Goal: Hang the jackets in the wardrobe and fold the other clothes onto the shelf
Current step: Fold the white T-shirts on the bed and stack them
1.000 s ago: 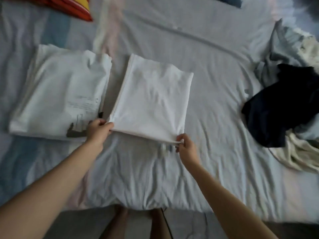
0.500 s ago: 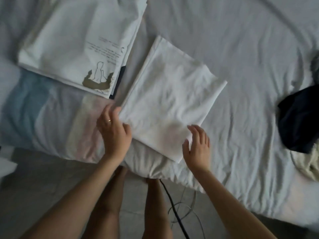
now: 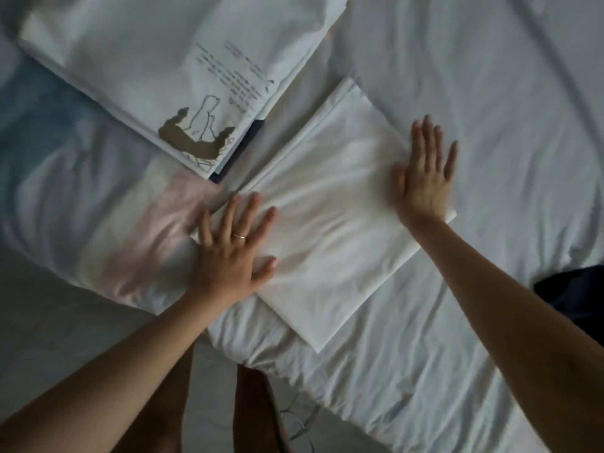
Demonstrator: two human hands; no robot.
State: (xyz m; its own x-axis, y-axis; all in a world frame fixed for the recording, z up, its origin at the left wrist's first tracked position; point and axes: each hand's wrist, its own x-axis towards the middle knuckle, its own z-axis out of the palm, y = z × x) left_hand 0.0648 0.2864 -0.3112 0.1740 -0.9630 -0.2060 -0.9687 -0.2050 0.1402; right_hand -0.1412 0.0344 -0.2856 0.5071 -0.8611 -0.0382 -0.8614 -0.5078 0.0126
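Folded white garment: lies flat on the bed, close to its near edge; set at a slant, one corner pointing toward the person; soft creases run across its middle
Left grip: released, fingers spread and straight; palm presses down on the garment's left end, with the outer fingers reaching past the cloth onto the bedding
Right grip: released too, fingers straight and close together; rests flat on the garment's far right end, just inside its edge
Ring: thin band on one finger of the left grip
Printed garment: white, folded, larger; lies beyond and to the left, bearing a dark brown figure and lines of small text; its near corner sits just beside the plain garment's left edge; contact cannot be told
Navy layer: a dark strip showing from under that near corner
Bed: wrinkled white sheet, with pale blue and pink patches at the left
Dark garment: on the sheet at the right edge, cut off by the frame, apart from the folded piece
Floor: grey, below the mattress edge; bare legs stand there, a thin cable beside them
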